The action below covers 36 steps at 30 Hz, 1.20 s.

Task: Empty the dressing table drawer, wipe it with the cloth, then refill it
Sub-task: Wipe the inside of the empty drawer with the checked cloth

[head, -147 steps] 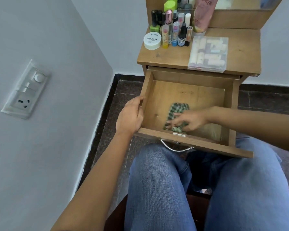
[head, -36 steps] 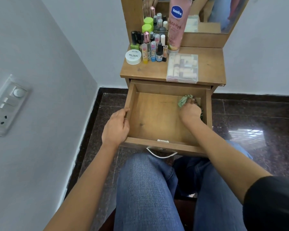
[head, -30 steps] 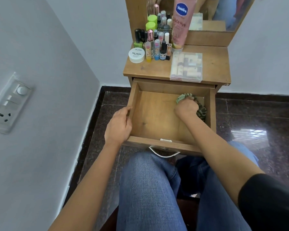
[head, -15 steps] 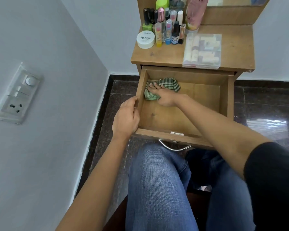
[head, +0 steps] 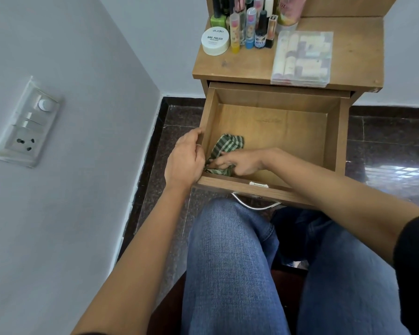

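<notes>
Nearest, the left hand [head: 186,163] curls its grip over the left wall of the open wooden drawer [head: 336,141], likely steadying it against the wiping. The right hand [head: 240,163], forearm reaching across, grips the green checked cloth [head: 228,144], bunched into the near-left corner. Beyond, small cosmetic bottles [head: 249,32] and a clear plastic box [head: 302,56] wait on the wooden worktop [head: 358,44].

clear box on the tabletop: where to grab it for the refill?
Probably across its left and right edges, toward the front half, fingers coming down from above. The clear box lies flat and low on the tabletop; bottles crowd its back-left corner, while its right side is open.
</notes>
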Available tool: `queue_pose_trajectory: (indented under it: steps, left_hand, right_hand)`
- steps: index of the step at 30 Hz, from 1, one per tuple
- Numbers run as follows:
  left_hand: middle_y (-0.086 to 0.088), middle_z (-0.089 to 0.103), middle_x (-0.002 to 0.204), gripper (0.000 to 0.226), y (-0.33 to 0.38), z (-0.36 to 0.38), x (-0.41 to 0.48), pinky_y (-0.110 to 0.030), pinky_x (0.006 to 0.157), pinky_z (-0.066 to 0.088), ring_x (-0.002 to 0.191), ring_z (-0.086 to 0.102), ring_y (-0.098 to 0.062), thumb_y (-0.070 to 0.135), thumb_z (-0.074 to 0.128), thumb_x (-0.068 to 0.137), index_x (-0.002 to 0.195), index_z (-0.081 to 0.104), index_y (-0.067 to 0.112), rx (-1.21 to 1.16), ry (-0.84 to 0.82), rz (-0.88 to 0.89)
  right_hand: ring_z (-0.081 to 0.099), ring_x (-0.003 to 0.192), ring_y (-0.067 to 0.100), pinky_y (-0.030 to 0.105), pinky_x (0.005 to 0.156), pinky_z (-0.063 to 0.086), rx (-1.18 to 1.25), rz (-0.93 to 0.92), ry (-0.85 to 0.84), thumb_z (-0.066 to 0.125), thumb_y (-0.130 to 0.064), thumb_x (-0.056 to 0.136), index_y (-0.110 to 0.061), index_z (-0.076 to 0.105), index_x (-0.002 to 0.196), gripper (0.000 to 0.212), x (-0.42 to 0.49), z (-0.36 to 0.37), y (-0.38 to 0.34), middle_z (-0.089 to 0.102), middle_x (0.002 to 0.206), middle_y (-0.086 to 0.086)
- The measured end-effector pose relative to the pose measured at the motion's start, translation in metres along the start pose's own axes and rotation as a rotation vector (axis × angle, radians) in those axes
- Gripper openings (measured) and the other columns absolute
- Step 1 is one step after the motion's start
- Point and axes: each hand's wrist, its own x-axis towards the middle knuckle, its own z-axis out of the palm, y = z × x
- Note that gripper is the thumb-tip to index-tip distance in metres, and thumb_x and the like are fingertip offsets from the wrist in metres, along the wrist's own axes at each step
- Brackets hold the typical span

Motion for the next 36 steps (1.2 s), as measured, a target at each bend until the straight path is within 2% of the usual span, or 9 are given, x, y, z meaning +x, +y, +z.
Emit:
queue_pose_trajectory:
  steps: [5, 8, 11, 15, 18, 21, 23, 30, 36]
  left_hand:
    - [0.002, 0.056, 0.133, 0.046, 0.001, -0.001, -0.001, -0.044, 0.09, 0.05, 0.117, 0.054, -0.016, 0.012, 0.036, 0.09, 0.133, 0.05, 0.021, -0.004, -0.017, -0.002]
    - [0.002, 0.057, 0.131, 0.046, 0.002, -0.002, -0.001, -0.045, 0.086, 0.052, 0.109, 0.058, -0.018, 0.013, 0.037, 0.091, 0.134, 0.049, 0.022, 0.009, -0.018, -0.008]
    - [0.001, 0.057, 0.131, 0.046, 0.003, -0.004, -0.003, -0.045, 0.088, 0.051, 0.112, 0.057, -0.017, 0.012, 0.037, 0.091, 0.134, 0.049, 0.022, 0.008, -0.024, 0.001]
    - [0.002, 0.056, 0.133, 0.045, 0.002, -0.005, -0.002, -0.045, 0.092, 0.05, 0.117, 0.054, -0.016, 0.013, 0.036, 0.092, 0.134, 0.048, 0.022, 0.011, -0.038, -0.009]
    - [0.001, 0.055, 0.133, 0.045, 0.002, -0.005, -0.002, -0.045, 0.091, 0.05, 0.117, 0.054, -0.016, 0.013, 0.036, 0.092, 0.135, 0.048, 0.022, 0.007, -0.038, -0.009]
    - [0.001, 0.056, 0.132, 0.045, 0.003, -0.004, -0.002, -0.045, 0.089, 0.051, 0.114, 0.055, -0.016, 0.013, 0.036, 0.092, 0.135, 0.048, 0.021, 0.009, -0.032, -0.011]
    - [0.001, 0.056, 0.131, 0.045, 0.003, -0.004, -0.002, -0.044, 0.086, 0.052, 0.112, 0.057, -0.016, 0.014, 0.036, 0.092, 0.135, 0.048, 0.021, 0.015, -0.028, -0.015]
    - [-0.001, 0.056, 0.133, 0.045, 0.003, -0.003, -0.003, -0.043, 0.085, 0.052, 0.115, 0.055, -0.018, 0.014, 0.036, 0.091, 0.135, 0.048, 0.021, 0.037, -0.022, -0.005]
    - [0.0, 0.055, 0.134, 0.046, 0.005, -0.004, -0.002, -0.043, 0.091, 0.05, 0.121, 0.051, -0.017, 0.012, 0.038, 0.091, 0.135, 0.048, 0.021, 0.035, -0.011, 0.009]
  right_hand:
    - [0.047, 0.13, 0.027, 0.041, 0.112, 0.032, -0.117, 0.055, 0.006, 0.035, 0.021, 0.074, -0.006, 0.04, 0.14, 0.072, 0.001, -0.009, -0.015, 0.054, 0.135, 0.016]
    - [0.039, 0.137, 0.021, 0.034, 0.115, 0.025, -0.187, 0.045, 0.018, 0.037, 0.019, 0.077, -0.014, 0.037, 0.143, 0.074, -0.008, -0.008, -0.013, 0.045, 0.145, 0.008]
    - [0.036, 0.137, 0.013, 0.026, 0.108, 0.023, -0.224, 0.036, 0.003, 0.038, 0.019, 0.078, -0.023, 0.032, 0.146, 0.08, -0.025, -0.006, -0.004, 0.038, 0.15, 0.0]
    - [0.041, 0.132, 0.02, 0.041, 0.111, 0.035, -0.208, 0.1, -0.038, 0.039, 0.016, 0.081, -0.03, 0.038, 0.144, 0.078, -0.061, -0.006, 0.026, 0.041, 0.148, 0.003]
    - [0.025, 0.144, 0.02, 0.05, 0.117, 0.021, -0.265, 0.161, -0.131, 0.038, 0.015, 0.082, -0.036, 0.035, 0.144, 0.08, -0.092, -0.01, 0.054, 0.024, 0.156, -0.003]
    - [0.001, 0.147, 0.016, 0.051, 0.119, 0.001, -0.476, 0.177, -0.241, 0.036, 0.014, 0.079, -0.045, 0.015, 0.146, 0.091, -0.105, -0.012, 0.068, 0.004, 0.157, -0.018]
    - [-0.006, 0.146, 0.015, 0.05, 0.119, -0.001, -0.557, 0.159, -0.259, 0.036, 0.015, 0.076, -0.045, 0.007, 0.146, 0.097, -0.102, -0.011, 0.068, -0.003, 0.156, -0.02]
    - [-0.007, 0.143, 0.001, 0.044, 0.12, 0.0, -0.559, 0.027, -0.093, 0.035, 0.017, 0.078, -0.039, 0.014, 0.149, 0.093, -0.058, -0.004, 0.038, 0.0, 0.154, -0.025]
    - [-0.006, 0.146, 0.011, 0.044, 0.121, -0.001, -0.538, -0.082, 0.078, 0.036, 0.016, 0.082, -0.03, 0.018, 0.15, 0.084, -0.01, 0.002, 0.007, 0.001, 0.159, -0.01]
